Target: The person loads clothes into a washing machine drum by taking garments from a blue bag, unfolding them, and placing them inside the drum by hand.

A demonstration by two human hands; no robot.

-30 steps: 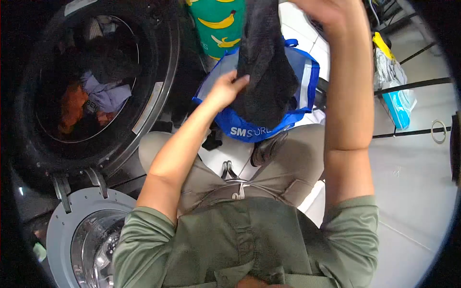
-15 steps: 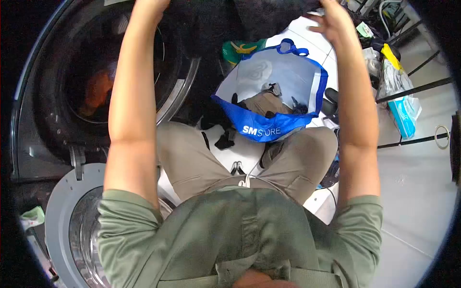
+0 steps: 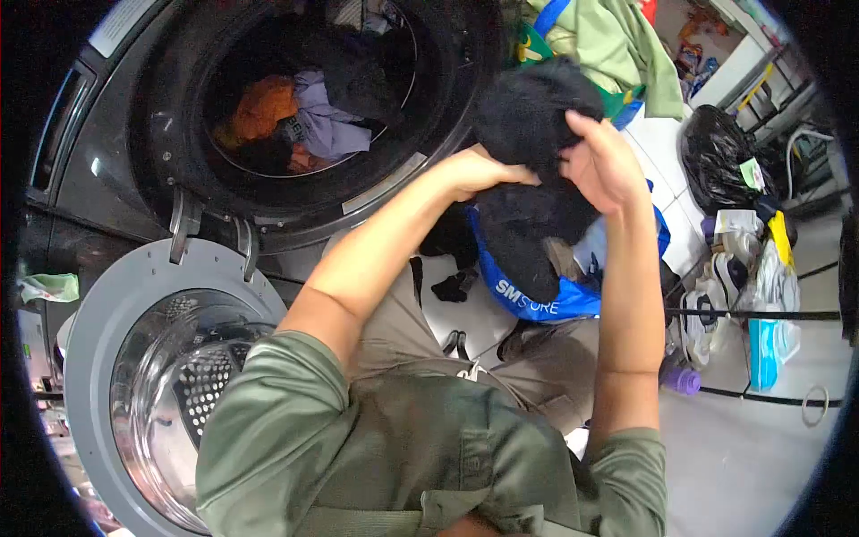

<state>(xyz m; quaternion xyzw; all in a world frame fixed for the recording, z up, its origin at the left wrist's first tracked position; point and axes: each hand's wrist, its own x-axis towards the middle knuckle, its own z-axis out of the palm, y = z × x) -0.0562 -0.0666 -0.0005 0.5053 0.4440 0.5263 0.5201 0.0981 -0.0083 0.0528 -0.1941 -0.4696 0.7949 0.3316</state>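
A bunched black garment point(image 3: 537, 107) hangs in front of me, its lower part dangling over the blue-and-white SM Store bag point(image 3: 523, 300). My left hand point(image 3: 483, 173) is closed on the garment's middle from the left, with the thumb along the cloth. At its right edge, my right hand point(image 3: 608, 166) grips the same garment with curled fingers, some hidden by the cloth. Left of my hands, the washing machine's drum opening point(image 3: 309, 166) holds an orange cloth point(image 3: 266, 107), a lavender cloth point(image 3: 327, 121) and dark clothes.
The machine's round door point(image 3: 98, 358) stands swung open at the lower left. Light green cloth point(image 3: 617, 45) lies at the back. On the right are a black plastic bag point(image 3: 725, 157), shoes point(image 3: 716, 291) and a blue packet point(image 3: 764, 353). A small dark cloth point(image 3: 454, 286) lies between my legs.
Both hands have come back toward me from the far edge of view, bringing the black garment over the bag. The view has shifted, showing more of the drum and its clothes.
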